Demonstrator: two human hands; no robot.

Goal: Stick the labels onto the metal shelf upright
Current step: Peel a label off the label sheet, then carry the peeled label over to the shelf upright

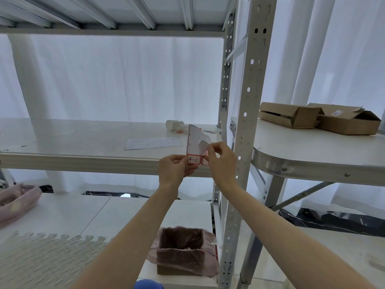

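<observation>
Forearms: both bare, rising from bottom edge twd centre, hands meeting in front of shelf edge
Left hand (pixel 174 168): pinching lower left of label sheet (pixel 194 147), thumb on front beside the "4-2" label (pixel 195 159), other fingers behind the sheet
Right hand (pixel 221 161): fingertips pinched on a white label (pixel 203 145) w/ its corner curled up off the sheet, just right of the left hand
Label sheet: held upright btwn both hands, mostly bare backing w/ red outlines, upper part blank; red-bordered "4-2" label at bottom left, another red-bordered one at bottom right, partly hidden by right-hand fingers
Metal upright (pixel 245 113): grey, perforated, just right of right hand, runs top to bottom; can't see any label stuck on it
Shelf board (pixel 83 142): pale, behind and left of hands; front edge passes behind both hands
Dotted sheet (pixel 153 143): flat on shelf, up and left of left hand
White bits (pixel 177 125): cup-like roll + scraps on shelf just above the held sheet, too small to id
Bin box (pixel 181 250): cardboard w/ pinkish bag liner, below hands on lower shelf, btwn the forearms
Pink cloth item (pixel 16 200): far left, lower level, well apart from left hand
Side table (pixel 312 151): right of upright, rounded metal-rimmed corner
Cardboard boxes (pixel 320 118): two, open flaps, on that table, up and right of right hand
</observation>
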